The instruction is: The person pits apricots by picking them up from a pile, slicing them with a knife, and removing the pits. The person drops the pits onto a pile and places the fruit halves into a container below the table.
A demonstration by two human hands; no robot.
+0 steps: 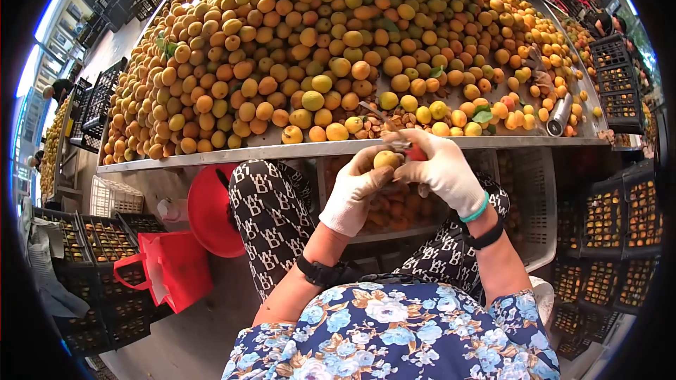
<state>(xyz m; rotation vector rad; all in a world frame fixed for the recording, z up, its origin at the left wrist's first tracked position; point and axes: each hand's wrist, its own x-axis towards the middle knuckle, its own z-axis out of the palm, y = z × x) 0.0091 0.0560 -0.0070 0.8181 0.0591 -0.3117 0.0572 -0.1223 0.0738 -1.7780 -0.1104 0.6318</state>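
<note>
My left hand (pixel 354 195), in a white glove with dirty fingertips, is closed around a yellow apricot (pixel 386 160) just in front of the table edge. My right hand (pixel 445 171), gloved the same way, meets it from the right. Its fingers are closed on a small red-handled tool (pixel 416 152), with a metal part showing beside the fruit; the exact kind of tool is hard to make out. Behind both hands, apricot pits (pixel 373 128) lie among loose fruit on the metal table (pixel 282 151). Below the hands, orange fruit pieces (pixel 401 210) fill a container.
A large heap of apricots (pixel 282 49) covers the table. A metal cylinder (pixel 560 114) lies at its right end. Left of my knees are a red basin (pixel 211 211) and a red bag (pixel 176 271). Black crates of fruit (pixel 612 218) are stacked on both sides. Other people are farther off.
</note>
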